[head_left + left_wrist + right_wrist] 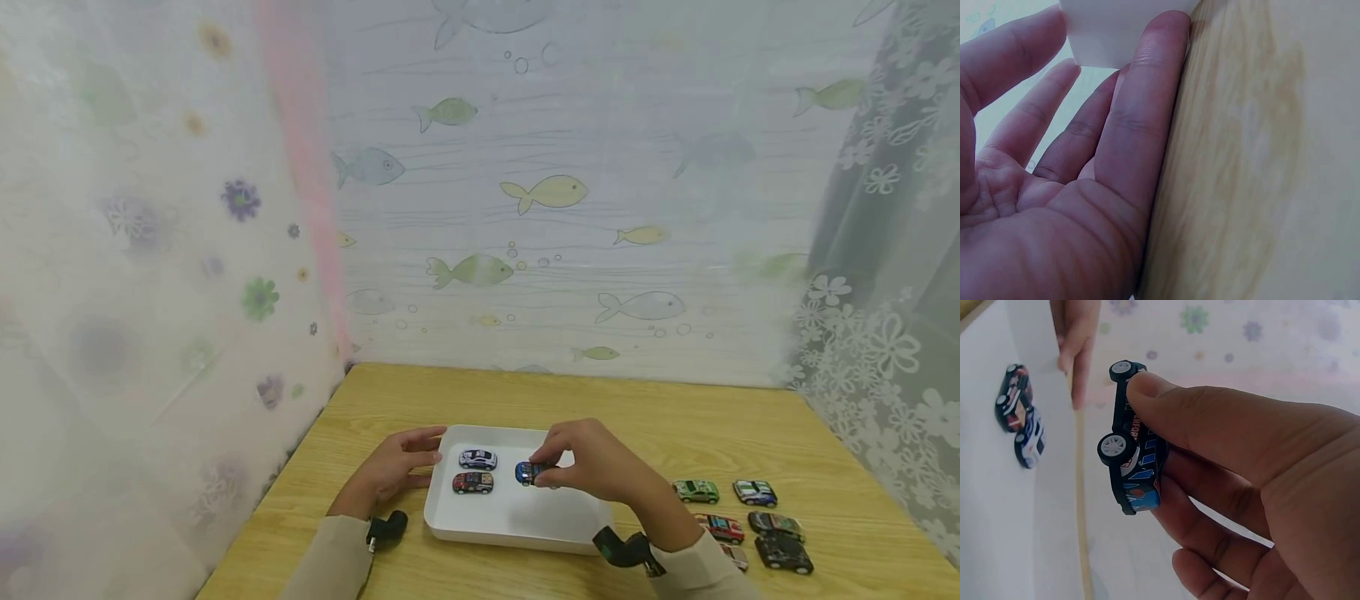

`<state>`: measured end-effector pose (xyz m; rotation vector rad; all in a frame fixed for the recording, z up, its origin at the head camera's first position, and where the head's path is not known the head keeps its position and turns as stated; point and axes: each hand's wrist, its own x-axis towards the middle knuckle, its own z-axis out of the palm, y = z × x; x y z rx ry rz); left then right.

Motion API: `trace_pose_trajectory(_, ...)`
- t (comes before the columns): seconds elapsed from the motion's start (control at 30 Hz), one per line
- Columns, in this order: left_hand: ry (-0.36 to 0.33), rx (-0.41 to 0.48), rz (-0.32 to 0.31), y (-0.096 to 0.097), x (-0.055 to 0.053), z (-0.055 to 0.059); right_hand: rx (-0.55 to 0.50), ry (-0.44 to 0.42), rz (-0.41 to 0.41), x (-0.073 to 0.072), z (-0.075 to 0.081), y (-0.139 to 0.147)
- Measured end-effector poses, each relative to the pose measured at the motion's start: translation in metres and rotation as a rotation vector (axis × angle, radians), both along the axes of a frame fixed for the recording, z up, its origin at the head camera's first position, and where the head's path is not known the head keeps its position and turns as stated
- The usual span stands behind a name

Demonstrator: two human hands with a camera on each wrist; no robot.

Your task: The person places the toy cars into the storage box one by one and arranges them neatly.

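My right hand (603,467) pinches a blue and black toy car (527,473) between thumb and fingers, above the floor of a white tray (517,525). The right wrist view shows this toy car (1141,450) side-on, its wheels facing left. My left hand (396,467) touches the tray's left side with fairly straight fingers; in the left wrist view its fingertips (1169,28) meet the white wall. Inside the tray, a white and purple toy car (477,459) sits just behind a red and black toy car (473,482).
Right of the tray, several more toy cars stand on the wooden table (420,392), among them a green car (696,491), a white and blue car (754,492), a red car (722,527) and a black car (783,553). Patterned curtains (465,317) hang behind and at the sides.
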<state>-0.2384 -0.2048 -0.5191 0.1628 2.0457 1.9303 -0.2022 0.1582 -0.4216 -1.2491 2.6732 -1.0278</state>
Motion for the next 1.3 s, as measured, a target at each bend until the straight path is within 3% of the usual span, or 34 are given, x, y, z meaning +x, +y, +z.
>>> trace_pose_trajectory(0.53, 0.004, 0.002, 0.001, 0.0, -0.001, -0.001, 0.023, 0.054, -0.015, -0.006, 0.005, -0.03)
trace_pose_trajectory(0.73, 0.002, 0.0, -0.001, 0.0, -0.001, 0.0, 0.026, 0.062, -0.012, -0.01, -0.004, -0.042)
trace_pose_trajectory(1.1, -0.005, 0.0, -0.01, 0.001, -0.003, -0.001, 0.01, -0.056, -0.027, -0.012, -0.025, -0.058)
trace_pose_trajectory(1.3, -0.008, -0.003, -0.005, -0.001, -0.001, 0.0, 0.028, -0.041, -0.027, -0.011, -0.035, -0.071)
